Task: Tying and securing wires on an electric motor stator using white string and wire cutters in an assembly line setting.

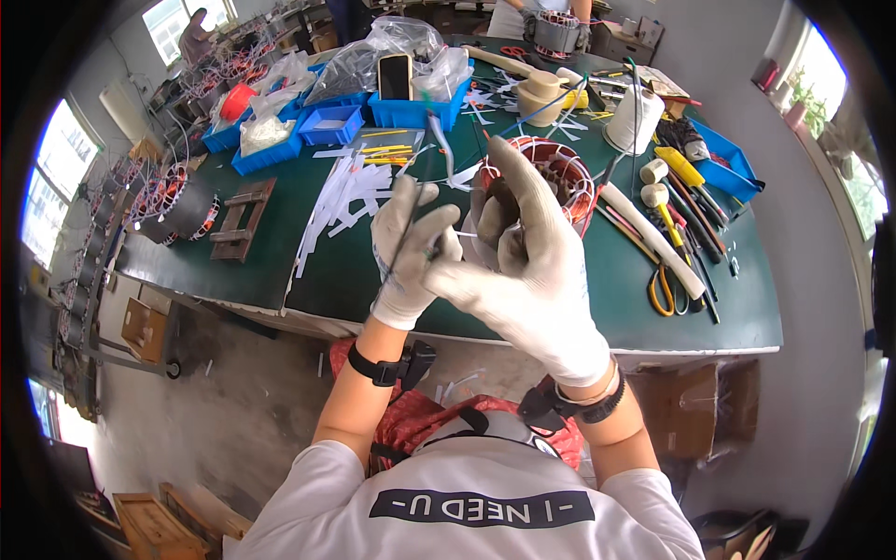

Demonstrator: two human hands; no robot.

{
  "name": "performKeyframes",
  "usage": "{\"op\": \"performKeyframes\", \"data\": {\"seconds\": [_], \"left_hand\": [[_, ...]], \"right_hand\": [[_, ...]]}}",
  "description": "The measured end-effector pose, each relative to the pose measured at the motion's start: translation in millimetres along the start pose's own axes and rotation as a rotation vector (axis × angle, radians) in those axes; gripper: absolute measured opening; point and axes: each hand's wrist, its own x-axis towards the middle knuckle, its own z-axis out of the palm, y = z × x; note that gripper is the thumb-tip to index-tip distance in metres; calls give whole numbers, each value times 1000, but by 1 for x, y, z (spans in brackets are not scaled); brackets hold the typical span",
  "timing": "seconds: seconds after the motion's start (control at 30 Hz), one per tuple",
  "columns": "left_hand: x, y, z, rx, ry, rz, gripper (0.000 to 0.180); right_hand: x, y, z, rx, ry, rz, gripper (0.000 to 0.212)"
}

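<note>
White knit gloves cover both hands above the near edge of the table: the left hand point(403, 271) has its fingers curled, with a thin dark strand point(399, 250) blurred across it, and I cannot tell whether they pinch it. The right hand point(546, 285) shows thumb and forefinger spread apart; whether its other fingers hold anything is also unclear. The wound ring point(581, 182), red with white lacing, lies on the table just beyond the right hand, which partly hides it. Handling the strand well probably calls for a light pinch, an even pull and slack kept off the lacing — gloves this thick may dull the feel of a thin end. The green tabletop point(747, 289) carries white strips point(336, 205) at the left, blue bins point(331, 124) at the back, a thread cone point(635, 119) to the right and orange-handled scissors point(662, 291) near the edge. Around it, a grey floor point(252, 373), bright windows and — across the table — a co-worker's gloved hands at another wound core point(557, 35).
</note>
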Motion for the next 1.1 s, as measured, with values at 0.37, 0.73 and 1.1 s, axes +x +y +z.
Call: {"op": "performKeyframes", "data": {"seconds": [0.37,0.73,1.1], "left_hand": [[-5,-9,-7,-258,-38,-334,7],[6,-14,6,622,-616,-622,50],[52,62,60,134,-668,106,68]], "right_hand": [[-16,31,-45,104,234,157,32],[-53,98,-123,694,-90,735,25],[-28,119,-212,-318,-200,273,29]]}}
